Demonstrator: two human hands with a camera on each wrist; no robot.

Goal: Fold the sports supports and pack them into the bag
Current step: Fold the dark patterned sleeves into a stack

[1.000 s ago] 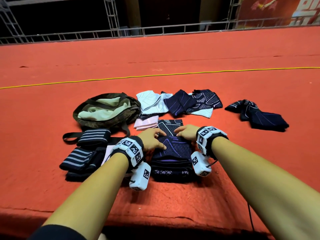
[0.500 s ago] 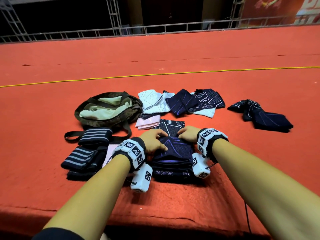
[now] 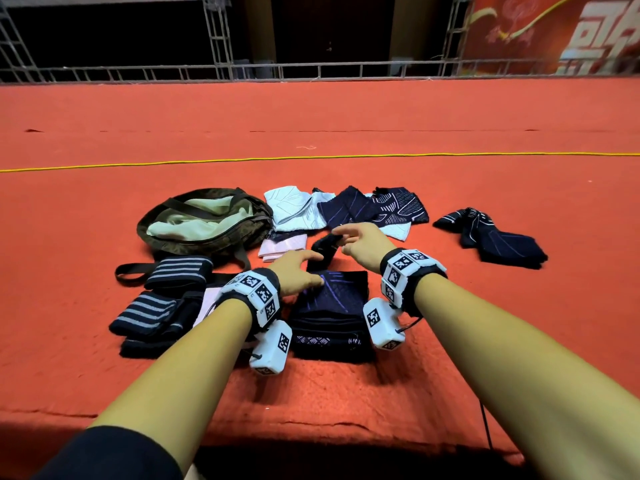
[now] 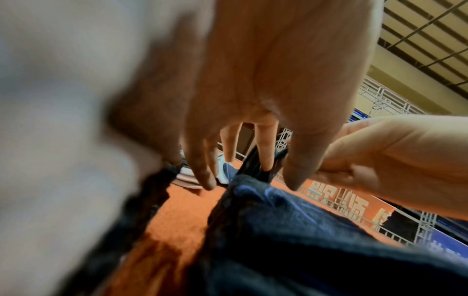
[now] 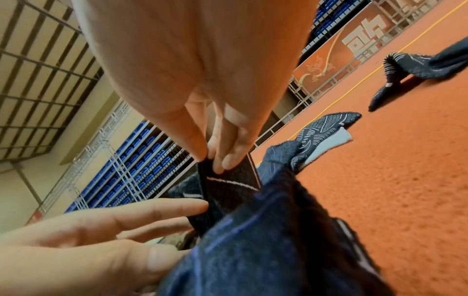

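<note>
Looks like I'm running this one inside a sports hall or arena, up on a carpeted stage.

From the head cam I've got a big stretch of orange-red carpet [image 3: 450,109] with a yellow cable [image 3: 207,161] running across it, a metal railing [image 3: 311,69] along the far edge, and a red banner [image 3: 554,32] with large white characters behind that. The right wrist cam catches rows of blue spectator seats [image 5: 131,160] in tiers behind more railings, plus a high ceiling with a dark grid [image 5: 38,70], so yeah, some indoor venue with stands.
</note>
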